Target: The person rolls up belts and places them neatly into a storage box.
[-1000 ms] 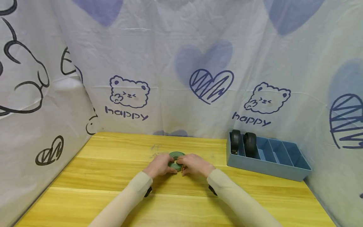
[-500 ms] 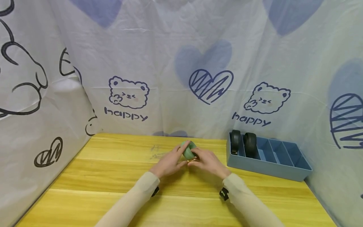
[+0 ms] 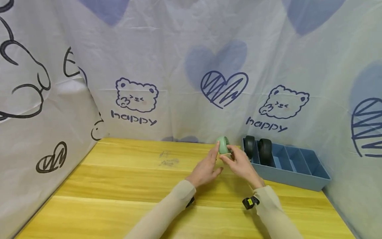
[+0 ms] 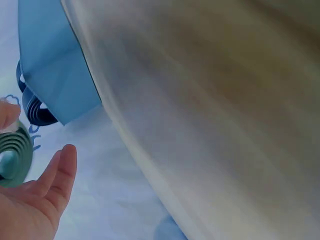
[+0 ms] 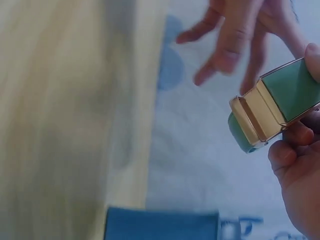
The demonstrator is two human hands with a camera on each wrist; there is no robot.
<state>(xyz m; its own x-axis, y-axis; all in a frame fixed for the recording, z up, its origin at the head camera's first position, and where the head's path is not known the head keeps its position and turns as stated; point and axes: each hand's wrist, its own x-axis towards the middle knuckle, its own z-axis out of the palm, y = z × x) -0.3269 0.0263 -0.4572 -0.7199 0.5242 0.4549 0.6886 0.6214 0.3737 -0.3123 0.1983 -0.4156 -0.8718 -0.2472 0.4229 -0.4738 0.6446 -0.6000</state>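
Observation:
A green belt [image 3: 222,146], rolled into a coil, is up off the table beside the left end of the blue box in the head view. My right hand [image 3: 241,164] pinches it between thumb and fingers. Its gold buckle [image 5: 257,112] faces the camera in the right wrist view. Just left of the coil is my left hand [image 3: 204,169], fingers extended and apart from one another. In the left wrist view, the coil's spiral edge [image 4: 14,155] shows beside the left hand's spread fingers [image 4: 64,172].
The blue divided box [image 3: 289,177] stands at the table's right back. Two black rolled belts, a left one [image 3: 249,146] and a right one [image 3: 265,151], stand upright in its leftmost compartments. A printed cloth [image 3: 179,66] hangs behind the wooden table [image 3: 119,186].
The belt coil went from lying flat at the table's middle to being lifted, tilted upright and carried right towards the box. Both hands moved right, and the left one loosened from it.

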